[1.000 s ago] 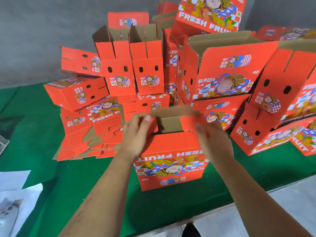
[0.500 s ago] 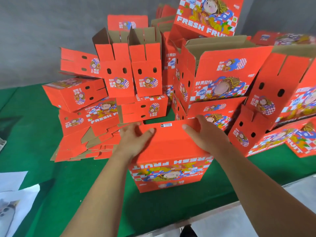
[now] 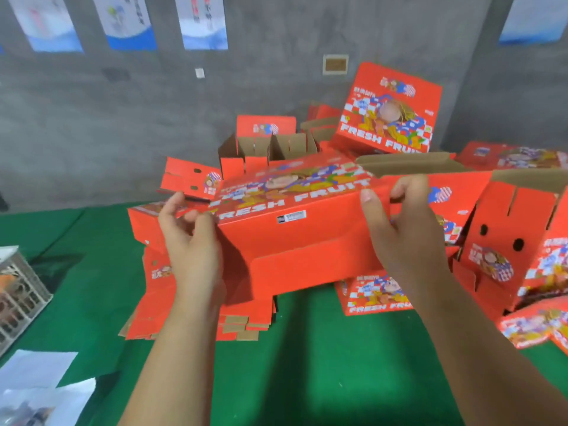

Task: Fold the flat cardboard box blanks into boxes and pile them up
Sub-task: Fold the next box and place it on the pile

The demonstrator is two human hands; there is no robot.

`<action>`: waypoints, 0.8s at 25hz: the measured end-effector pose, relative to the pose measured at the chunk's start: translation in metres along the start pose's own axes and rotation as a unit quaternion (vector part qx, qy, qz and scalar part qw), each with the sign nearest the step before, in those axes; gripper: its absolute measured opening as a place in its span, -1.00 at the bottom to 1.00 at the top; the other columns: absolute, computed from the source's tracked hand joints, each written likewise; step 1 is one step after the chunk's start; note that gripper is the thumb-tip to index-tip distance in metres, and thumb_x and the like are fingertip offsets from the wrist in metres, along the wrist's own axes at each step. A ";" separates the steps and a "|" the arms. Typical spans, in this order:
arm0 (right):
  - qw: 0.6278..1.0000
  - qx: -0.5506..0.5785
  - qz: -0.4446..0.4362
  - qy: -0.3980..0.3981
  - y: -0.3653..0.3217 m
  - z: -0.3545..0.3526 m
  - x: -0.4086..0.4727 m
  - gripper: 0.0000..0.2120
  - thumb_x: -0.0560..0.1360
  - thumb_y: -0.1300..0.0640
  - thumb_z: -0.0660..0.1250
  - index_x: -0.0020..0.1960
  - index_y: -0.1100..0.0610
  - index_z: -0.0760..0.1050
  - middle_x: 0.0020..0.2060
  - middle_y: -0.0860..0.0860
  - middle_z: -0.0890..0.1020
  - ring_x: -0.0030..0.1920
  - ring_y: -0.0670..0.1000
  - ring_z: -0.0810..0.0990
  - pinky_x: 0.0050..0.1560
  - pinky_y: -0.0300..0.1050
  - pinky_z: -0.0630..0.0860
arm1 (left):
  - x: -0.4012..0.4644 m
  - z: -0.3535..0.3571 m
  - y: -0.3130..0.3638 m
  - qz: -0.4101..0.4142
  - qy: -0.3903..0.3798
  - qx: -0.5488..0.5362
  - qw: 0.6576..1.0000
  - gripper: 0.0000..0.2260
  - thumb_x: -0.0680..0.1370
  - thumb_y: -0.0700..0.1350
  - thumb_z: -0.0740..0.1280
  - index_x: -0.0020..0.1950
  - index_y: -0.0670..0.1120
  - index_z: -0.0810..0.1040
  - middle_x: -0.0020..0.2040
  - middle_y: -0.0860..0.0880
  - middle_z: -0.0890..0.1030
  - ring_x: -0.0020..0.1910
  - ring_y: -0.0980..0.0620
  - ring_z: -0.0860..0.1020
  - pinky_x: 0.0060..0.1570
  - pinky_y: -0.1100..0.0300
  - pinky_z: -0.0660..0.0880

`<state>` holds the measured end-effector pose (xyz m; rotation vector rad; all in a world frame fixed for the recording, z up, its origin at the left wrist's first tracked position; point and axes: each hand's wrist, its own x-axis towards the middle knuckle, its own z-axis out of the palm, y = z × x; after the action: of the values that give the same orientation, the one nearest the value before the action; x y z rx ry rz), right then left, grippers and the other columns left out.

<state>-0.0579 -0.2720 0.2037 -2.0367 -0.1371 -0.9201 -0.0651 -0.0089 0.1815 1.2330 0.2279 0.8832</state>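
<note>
I hold a folded red "FRESH FRUIT" box (image 3: 295, 232) in the air above the green table (image 3: 307, 364), its printed face tilted away from me. My left hand (image 3: 190, 238) grips its left end, thumb on the near face. My right hand (image 3: 402, 232) grips its right end, fingers curled over the top edge. Under the box lies a stack of flat red blanks (image 3: 242, 318). Behind it rises a heap of folded boxes (image 3: 387, 118), some with open brown flaps.
More folded boxes (image 3: 522, 241) crowd the right side of the table. A white plastic crate (image 3: 18, 293) stands at the left edge, with white papers (image 3: 40, 382) at the lower left. A grey wall closes off the back.
The box was resting on the table while I pressed its flaps shut. Now both hands have lifted it off the table and tilted it toward the heap, and my view has risen.
</note>
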 end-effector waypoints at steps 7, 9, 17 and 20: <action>0.989 0.145 0.007 0.030 -0.015 0.009 0.052 -0.44 0.48 -0.37 0.34 0.18 0.03 0.28 -0.10 -0.31 0.54 -0.07 -0.22 0.55 0.10 0.09 0.53 | 0.014 0.032 0.010 -0.027 -0.139 -0.009 0.990 -0.48 0.67 -0.21 0.22 0.64 0.01 0.28 0.46 0.23 0.49 0.41 0.28 0.46 0.47 0.16 0.40; 0.987 0.155 0.008 0.026 -0.007 0.010 0.068 -0.40 0.47 -0.34 0.38 0.19 0.07 0.25 -0.08 -0.23 0.53 -0.02 -0.08 0.59 0.16 0.21 0.53 | 0.018 0.044 0.014 0.014 -0.170 0.011 0.985 -0.51 0.62 -0.12 0.27 0.56 0.15 0.39 0.41 0.27 0.52 0.39 0.30 0.47 0.40 0.25 0.43; 0.978 0.195 -0.079 -0.007 0.035 0.036 0.150 -0.28 0.45 -0.17 0.53 0.32 -0.01 0.12 0.21 -0.35 0.39 0.18 -0.47 0.44 0.14 -0.54 0.34 | 0.095 0.096 0.030 0.290 -0.326 0.219 0.873 -0.47 0.52 0.05 0.50 0.46 0.10 0.46 0.53 -0.02 0.38 0.61 0.12 0.22 0.55 0.21 0.21; 0.977 0.106 -0.176 -0.052 0.036 0.070 0.200 -0.19 0.48 -0.02 0.54 0.51 -0.01 0.06 0.42 -0.07 0.29 0.40 -0.37 0.31 0.40 -0.45 0.20 | 0.155 0.122 0.042 0.375 -0.214 0.233 0.871 -0.69 0.56 -0.07 0.48 0.29 -0.04 0.59 0.37 -0.05 0.53 0.42 0.07 0.46 0.47 0.12 0.35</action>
<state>0.1398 -0.2883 0.2855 -1.8925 -0.6435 -0.9657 0.0907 0.0123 0.3082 1.9969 -0.4630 1.2178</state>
